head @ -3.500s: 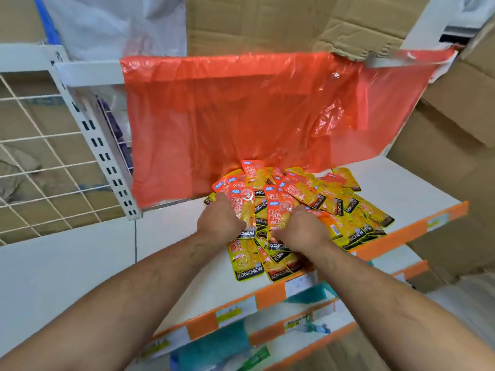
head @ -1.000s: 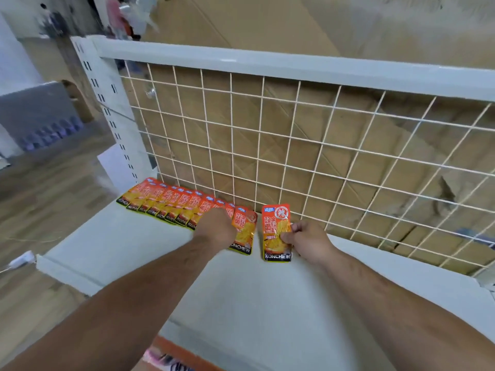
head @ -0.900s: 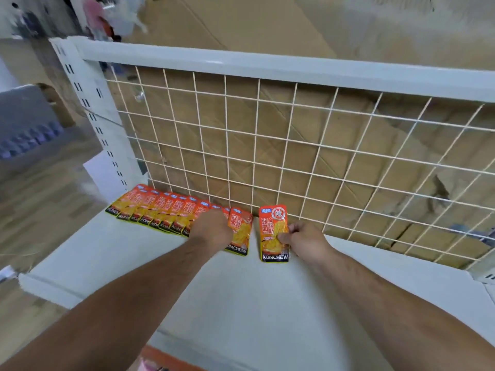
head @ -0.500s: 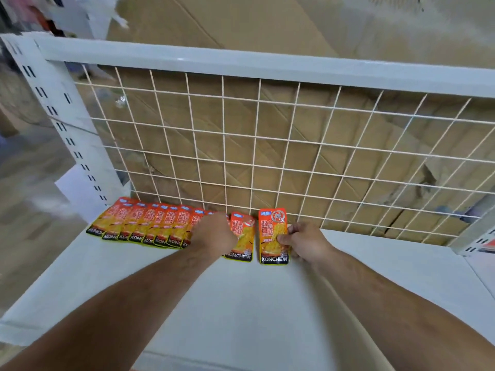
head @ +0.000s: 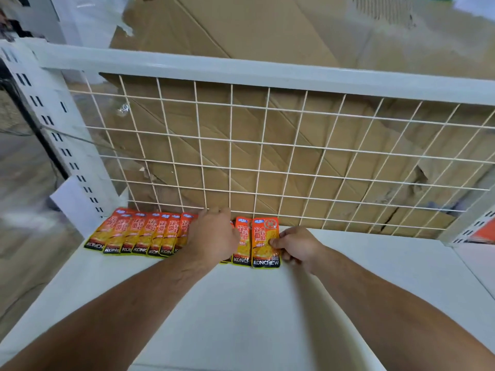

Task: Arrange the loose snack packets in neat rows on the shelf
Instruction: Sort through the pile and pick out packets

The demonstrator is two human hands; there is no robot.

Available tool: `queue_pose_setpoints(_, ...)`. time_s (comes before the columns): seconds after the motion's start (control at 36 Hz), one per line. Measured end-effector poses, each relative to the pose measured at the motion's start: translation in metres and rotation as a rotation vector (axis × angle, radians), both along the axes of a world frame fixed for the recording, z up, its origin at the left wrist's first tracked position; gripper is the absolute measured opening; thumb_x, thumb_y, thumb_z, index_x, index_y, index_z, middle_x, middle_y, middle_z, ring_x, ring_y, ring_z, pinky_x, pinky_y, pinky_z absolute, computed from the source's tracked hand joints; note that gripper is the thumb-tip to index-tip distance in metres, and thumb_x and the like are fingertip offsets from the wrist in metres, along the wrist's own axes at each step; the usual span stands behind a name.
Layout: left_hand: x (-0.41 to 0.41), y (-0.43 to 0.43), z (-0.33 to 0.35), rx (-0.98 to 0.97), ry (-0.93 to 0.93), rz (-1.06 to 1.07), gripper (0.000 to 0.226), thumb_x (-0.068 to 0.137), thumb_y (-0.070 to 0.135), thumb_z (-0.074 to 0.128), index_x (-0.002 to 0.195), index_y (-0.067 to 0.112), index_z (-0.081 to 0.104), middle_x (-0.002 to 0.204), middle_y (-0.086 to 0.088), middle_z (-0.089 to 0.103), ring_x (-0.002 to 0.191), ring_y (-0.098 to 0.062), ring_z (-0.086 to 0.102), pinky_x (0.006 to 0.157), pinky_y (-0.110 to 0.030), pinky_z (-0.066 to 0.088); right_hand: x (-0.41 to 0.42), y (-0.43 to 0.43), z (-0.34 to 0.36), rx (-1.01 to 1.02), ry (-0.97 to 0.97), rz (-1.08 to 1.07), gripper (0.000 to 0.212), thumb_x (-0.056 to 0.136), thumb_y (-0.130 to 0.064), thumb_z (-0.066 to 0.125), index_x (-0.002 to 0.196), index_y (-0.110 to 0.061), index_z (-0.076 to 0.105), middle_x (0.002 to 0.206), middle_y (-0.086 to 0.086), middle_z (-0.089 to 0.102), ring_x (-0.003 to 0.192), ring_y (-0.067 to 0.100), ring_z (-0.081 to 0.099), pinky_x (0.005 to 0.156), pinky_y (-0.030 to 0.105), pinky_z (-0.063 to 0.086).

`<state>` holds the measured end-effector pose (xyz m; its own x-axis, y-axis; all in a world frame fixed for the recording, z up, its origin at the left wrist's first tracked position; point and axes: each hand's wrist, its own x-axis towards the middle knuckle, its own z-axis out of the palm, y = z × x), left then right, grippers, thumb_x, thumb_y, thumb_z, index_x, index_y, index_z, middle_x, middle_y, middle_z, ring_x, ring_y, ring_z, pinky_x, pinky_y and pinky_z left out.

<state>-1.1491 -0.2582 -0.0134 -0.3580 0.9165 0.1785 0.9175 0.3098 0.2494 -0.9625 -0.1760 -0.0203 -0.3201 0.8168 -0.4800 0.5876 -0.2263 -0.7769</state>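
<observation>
Shelf (head: pixel 267 317) with packet row (head: pixel 139 236) along its far left edge. Left grip (head: pixel 211 234) rests on the row, finger state hidden; right grip (head: pixel 297 246) pinches the rightmost packet (head: pixel 263 245). Slide it left, matching overlap, bottom edges level.

White shelf (head: pixel 241 322), row of overlapping orange KONCHEW packets (head: pixel 150 235) lying flat along its back-left edge

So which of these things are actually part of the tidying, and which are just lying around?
Part of the job: row of packets, end packet pinched by the right hand, left hand resting on the row, white shelf.
Just there: wire grid, cardboard behind it, sheet of paper at the left.
</observation>
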Motion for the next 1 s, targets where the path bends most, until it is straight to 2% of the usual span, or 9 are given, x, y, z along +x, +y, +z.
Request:
queue_pose_setpoints(0.11, -0.004, -0.004, 0.000, 0.003, 0.070, -0.032, 0.036, 0.089, 0.040, 0.048, 0.118, 0.020, 0.056, 0.118, -0.002, 0.059, 0.111, -0.024, 0.051, 0.089, -0.037, 0.045, -0.015, 0.001, -0.002, 0.082, -0.132, 0.019, 0.016, 0.087, -0.016, 0.069, 0.078, -0.003, 0.066, 0.054, 0.008, 0.054, 0.043, 0.019, 0.043, 0.043, 0.023, 0.033)
queue_pose_setpoints(0.19, -0.007, -0.008, -0.001, -0.006, 0.061, -0.042, 0.041, 0.088, 0.040, 0.049, 0.125, 0.023, 0.056, 0.120, -0.001, 0.060, 0.112, -0.023, 0.051, 0.091, -0.037, 0.045, -0.023, 0.002, -0.006, 0.177, -0.265, 0.038, 0.017, 0.079, -0.022, 0.072, 0.077, -0.006, 0.070, 0.067, 0.007, 0.065, 0.057, 0.019, 0.057, 0.051, 0.023, 0.040)
queue_pose_setpoints(0.25, -0.010, -0.011, -0.001, -0.020, 0.056, -0.041, 0.043, 0.088, 0.041, 0.050, 0.127, 0.024, 0.055, 0.121, -0.001, 0.060, 0.113, -0.023, 0.051, 0.090, -0.036, 0.045, -0.027, 0.002, -0.007, 0.221, -0.313, 0.032, 0.020, 0.076, -0.025, 0.071, 0.084, -0.007, 0.070, 0.078, 0.007, 0.069, 0.070, 0.021, 0.063, 0.050, 0.022, 0.040)
queue_pose_setpoints(0.36, -0.013, -0.017, -0.001, -0.015, 0.032, -0.030, 0.041, 0.088, 0.041, 0.053, 0.124, 0.021, 0.056, 0.118, -0.003, 0.061, 0.113, -0.023, 0.051, 0.089, -0.035, 0.045, -0.030, -0.002, -0.002, 0.309, -0.392, 0.046, 0.019, 0.081, -0.030, 0.067, 0.085, -0.011, 0.065, 0.079, 0.003, 0.062, 0.075, 0.021, 0.061, 0.048, 0.023, 0.036)
queue_pose_setpoints(0.5, -0.013, -0.022, 0.000, -0.005, 0.019, -0.044, 0.042, 0.088, 0.040, 0.053, 0.125, 0.020, 0.054, 0.119, -0.002, 0.062, 0.115, -0.023, 0.050, 0.090, -0.036, 0.046, -0.033, -0.004, -0.002, 0.351, -0.469, 0.039, 0.015, 0.085, -0.030, 0.063, 0.083, -0.016, 0.059, 0.083, 0.002, 0.060, 0.077, 0.022, 0.059, 0.063, 0.026, 0.043)
queue_pose_setpoints(0.69, -0.006, -0.026, 0.002, -0.033, 0.064, -0.071, 0.046, 0.088, 0.042, 0.050, 0.128, 0.020, 0.050, 0.123, 0.000, 0.059, 0.116, -0.022, 0.048, 0.092, -0.035, 0.042, -0.036, -0.010, 0.000, 0.422, -0.560, 0.031, 0.013, 0.087, -0.031, 0.059, 0.087, -0.020, 0.053, 0.102, 0.003, 0.068, 0.093, 0.025, 0.065, 0.070, 0.028, 0.047)
queue_pose_setpoints(0.86, 0.008, -0.025, -0.002, -0.026, 0.061, -0.160, 0.048, 0.089, 0.044, 0.048, 0.131, 0.023, 0.051, 0.128, 0.005, 0.055, 0.121, -0.019, 0.045, 0.098, -0.034, 0.038, -0.027, -0.019, 0.000, 0.429, -0.531, -0.023, 0.023, 0.087, -0.040, 0.056, 0.087, -0.017, 0.055, 0.097, 0.004, 0.068, 0.083, 0.024, 0.063, 0.065, 0.028, 0.044)
queue_pose_setpoints(0.92, 0.016, -0.023, -0.005, -0.024, 0.061, -0.206, 0.048, 0.089, 0.045, 0.047, 0.131, 0.023, 0.050, 0.130, 0.005, 0.053, 0.122, -0.019, 0.043, 0.100, -0.034, 0.036, -0.017, -0.026, 0.000, 0.445, -0.533, -0.020, 0.027, 0.086, -0.043, 0.055, 0.095, -0.018, 0.060, 0.099, 0.003, 0.067, 0.090, 0.024, 0.064, 0.069, 0.028, 0.046)
queue_pose_setpoints(1.0, 0.030, -0.018, -0.009, -0.027, 0.034, -0.279, 0.053, 0.089, 0.047, 0.047, 0.138, 0.025, 0.047, 0.139, 0.007, 0.047, 0.130, -0.018, 0.038, 0.106, -0.034, 0.031, 0.006, -0.037, 0.000, 0.546, -0.595, 0.081, 0.041, 0.090, -0.044, 0.053, 0.123, -0.021, 0.058, 0.123, 0.002, 0.060, 0.115, 0.025, 0.055, 0.086, 0.032, 0.049)
